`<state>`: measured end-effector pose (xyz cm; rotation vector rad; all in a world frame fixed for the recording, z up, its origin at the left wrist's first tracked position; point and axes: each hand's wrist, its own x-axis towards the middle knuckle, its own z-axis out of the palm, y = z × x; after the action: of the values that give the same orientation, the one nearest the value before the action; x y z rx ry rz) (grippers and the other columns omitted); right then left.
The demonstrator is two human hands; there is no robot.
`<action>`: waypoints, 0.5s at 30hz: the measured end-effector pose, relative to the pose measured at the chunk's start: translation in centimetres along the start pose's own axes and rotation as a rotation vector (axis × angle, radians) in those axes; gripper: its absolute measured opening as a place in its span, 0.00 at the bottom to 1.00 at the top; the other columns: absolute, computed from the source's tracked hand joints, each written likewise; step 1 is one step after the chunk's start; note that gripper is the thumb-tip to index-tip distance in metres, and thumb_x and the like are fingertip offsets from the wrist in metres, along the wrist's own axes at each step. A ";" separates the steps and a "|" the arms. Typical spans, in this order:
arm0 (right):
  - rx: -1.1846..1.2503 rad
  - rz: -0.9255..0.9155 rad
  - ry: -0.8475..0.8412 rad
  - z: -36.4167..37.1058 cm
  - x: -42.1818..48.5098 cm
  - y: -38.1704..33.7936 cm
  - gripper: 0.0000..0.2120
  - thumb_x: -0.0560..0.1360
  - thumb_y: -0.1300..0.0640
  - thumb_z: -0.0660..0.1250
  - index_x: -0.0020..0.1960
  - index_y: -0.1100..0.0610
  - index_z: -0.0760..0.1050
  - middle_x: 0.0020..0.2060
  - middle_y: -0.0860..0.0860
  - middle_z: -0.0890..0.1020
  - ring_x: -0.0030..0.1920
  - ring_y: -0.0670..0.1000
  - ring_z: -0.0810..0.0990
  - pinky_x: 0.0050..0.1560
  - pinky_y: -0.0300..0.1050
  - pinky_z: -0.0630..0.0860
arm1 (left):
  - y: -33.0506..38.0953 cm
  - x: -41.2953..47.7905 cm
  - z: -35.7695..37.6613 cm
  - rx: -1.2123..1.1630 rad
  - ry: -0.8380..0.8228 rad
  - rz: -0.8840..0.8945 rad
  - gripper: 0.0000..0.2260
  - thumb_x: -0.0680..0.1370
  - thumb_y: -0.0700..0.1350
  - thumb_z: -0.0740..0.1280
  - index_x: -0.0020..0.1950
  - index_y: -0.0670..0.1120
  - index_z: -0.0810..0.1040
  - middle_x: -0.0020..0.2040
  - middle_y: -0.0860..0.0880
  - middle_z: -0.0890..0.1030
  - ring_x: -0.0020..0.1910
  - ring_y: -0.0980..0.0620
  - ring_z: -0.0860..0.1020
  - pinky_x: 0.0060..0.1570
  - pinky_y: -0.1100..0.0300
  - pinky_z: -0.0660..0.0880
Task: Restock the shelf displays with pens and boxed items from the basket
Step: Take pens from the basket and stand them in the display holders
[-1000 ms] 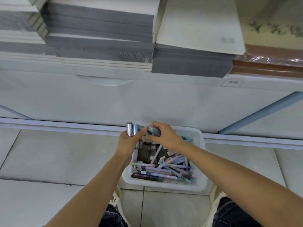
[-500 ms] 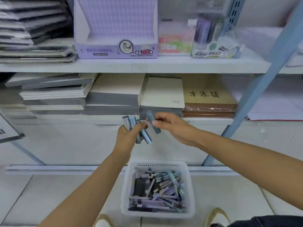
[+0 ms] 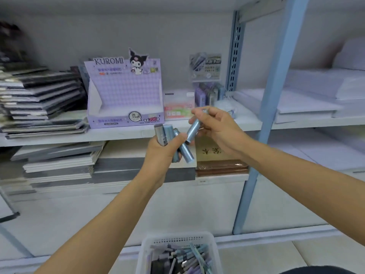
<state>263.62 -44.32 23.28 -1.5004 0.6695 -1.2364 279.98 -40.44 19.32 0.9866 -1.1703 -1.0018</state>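
Soft, cool, even light is recorded — faint shade under the shelf board. Motion blur is heaviest on notebook stacks at 9 o'clock. Blue upright at 2 o'clock is slanted by wide-angle distortion; display box print is legible.

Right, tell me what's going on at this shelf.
A person is restocking. The left hand grips a bunch of blue-grey tubes; the right hand pinches a single tube beside them. Both are held in front of the purple display box on the shelf, which looks empty. The white basket of stock sits below them.
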 end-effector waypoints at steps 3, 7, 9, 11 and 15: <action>0.014 -0.029 0.075 -1.2 1.0 -1.9 0.08 0.76 0.60 0.68 0.54 0.63 0.75 0.40 0.53 0.82 0.40 0.50 0.81 0.46 0.42 0.80 | 1.5 1.0 1.4 0.033 -0.014 0.053 0.09 0.75 0.46 0.72 0.50 0.42 0.80 0.41 0.45 0.84 0.30 0.59 0.76 0.30 0.65 0.72; 0.066 0.013 0.139 -3.2 2.1 -3.4 0.07 0.75 0.62 0.69 0.51 0.64 0.76 0.42 0.55 0.83 0.42 0.51 0.83 0.48 0.41 0.81 | 2.9 2.9 3.4 0.010 -0.016 0.089 0.05 0.75 0.46 0.72 0.46 0.46 0.78 0.36 0.49 0.84 0.32 0.55 0.74 0.30 0.65 0.72; 0.017 0.000 0.145 -4.2 2.7 -4.4 0.05 0.75 0.62 0.69 0.50 0.63 0.77 0.42 0.55 0.83 0.43 0.52 0.83 0.47 0.42 0.81 | 3.3 4.0 4.3 0.054 -0.003 0.075 0.10 0.74 0.48 0.74 0.49 0.44 0.78 0.37 0.49 0.81 0.33 0.54 0.75 0.32 0.63 0.73; -0.038 -0.030 0.139 -5.0 3.4 -5.2 0.05 0.76 0.62 0.69 0.50 0.61 0.78 0.42 0.54 0.84 0.42 0.52 0.84 0.47 0.43 0.81 | 3.6 5.0 5.3 0.096 0.000 0.084 0.11 0.73 0.48 0.74 0.49 0.45 0.77 0.38 0.47 0.79 0.33 0.54 0.75 0.32 0.61 0.74; -0.112 -0.081 0.199 -6.6 5.4 -6.2 0.05 0.76 0.62 0.69 0.52 0.61 0.79 0.42 0.53 0.83 0.43 0.50 0.84 0.47 0.42 0.81 | 4.2 7.0 7.0 0.103 -0.004 0.141 0.08 0.73 0.47 0.75 0.44 0.45 0.78 0.36 0.47 0.82 0.30 0.56 0.80 0.30 0.66 0.77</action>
<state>258.09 -49.51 30.55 -1.5202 0.8273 -1.4444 274.25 -46.63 25.90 0.9686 -1.2874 -0.8387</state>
